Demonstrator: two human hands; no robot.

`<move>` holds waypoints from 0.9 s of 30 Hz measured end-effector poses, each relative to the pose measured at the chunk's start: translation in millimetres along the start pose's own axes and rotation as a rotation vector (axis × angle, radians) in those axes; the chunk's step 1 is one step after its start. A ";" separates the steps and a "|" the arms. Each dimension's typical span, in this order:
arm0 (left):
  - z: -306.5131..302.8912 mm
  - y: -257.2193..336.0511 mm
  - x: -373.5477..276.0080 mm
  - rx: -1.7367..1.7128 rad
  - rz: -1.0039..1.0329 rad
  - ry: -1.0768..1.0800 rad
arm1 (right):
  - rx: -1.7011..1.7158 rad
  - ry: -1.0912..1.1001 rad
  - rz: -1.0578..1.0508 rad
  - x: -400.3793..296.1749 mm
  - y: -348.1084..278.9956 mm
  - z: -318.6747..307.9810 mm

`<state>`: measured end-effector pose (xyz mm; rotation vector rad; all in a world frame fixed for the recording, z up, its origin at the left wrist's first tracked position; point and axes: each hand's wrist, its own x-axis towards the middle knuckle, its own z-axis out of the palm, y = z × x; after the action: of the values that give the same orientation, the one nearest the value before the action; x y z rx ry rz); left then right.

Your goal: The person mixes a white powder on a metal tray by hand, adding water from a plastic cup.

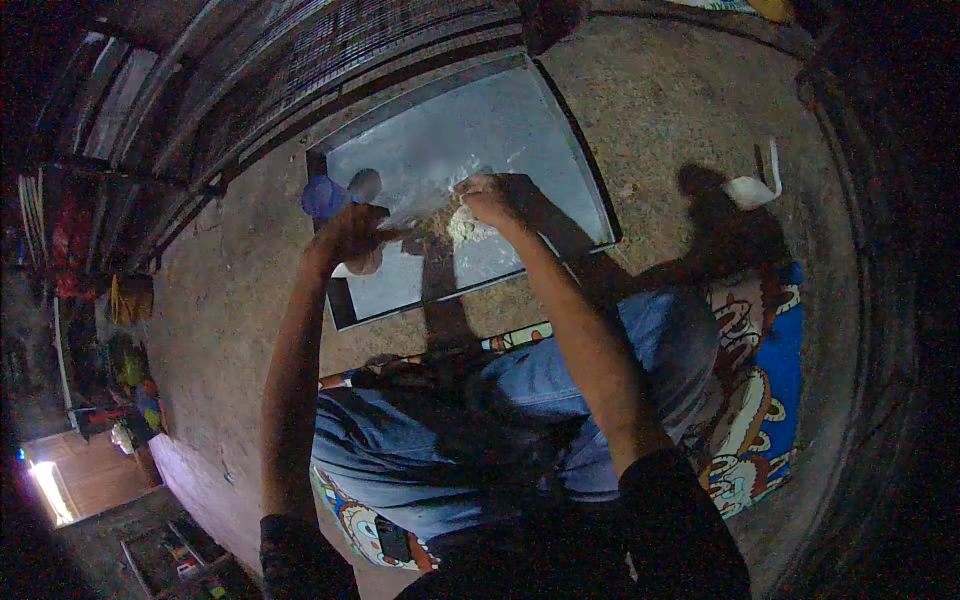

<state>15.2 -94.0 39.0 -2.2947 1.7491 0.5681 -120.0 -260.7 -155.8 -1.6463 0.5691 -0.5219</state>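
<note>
A shallow rectangular metal tray (517, 112) lies on the floor before me, with a pale crumbly heap (471, 227) near its middle and whitish smears around it. My right hand (489, 199) is over the heap, fingers bent together; whether they pinch anything is not clear. At the tray's left part, my left hand (358, 234) is in shadow, with what looks like a clear plastic bag (405, 214) at its fingers. A pale rounded thing shows just under that hand, partly hidden. A blue plastic cup (324, 196) stands by the tray's left edge.
A white scoop-like thing with a handle (752, 192) lies on the concrete floor at right. Wire mesh racks (375, 41) run along the tray's far side. I sit on a cartoon-printed mat (776, 375), and a dark phone-like object (393, 540) lies at its near left part.
</note>
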 end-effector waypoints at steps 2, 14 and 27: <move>2.5 3.1 -5.0 -0.048 0.003 0.098 | 0.065 -0.094 0.136 -1.9 -9.2 -8.3; 58.9 -14.3 -33.4 -0.473 -0.114 0.302 | -0.177 0.019 -0.115 -21.3 -66.8 -24.2; 86.4 -13.1 -62.3 -0.793 0.022 0.735 | -0.777 -0.145 -0.332 -61.4 -107.9 -15.2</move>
<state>-1.9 -2.4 -14.2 -3.3627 2.1025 0.5174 -169.1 -220.3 -48.1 -2.5235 0.4088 -0.4347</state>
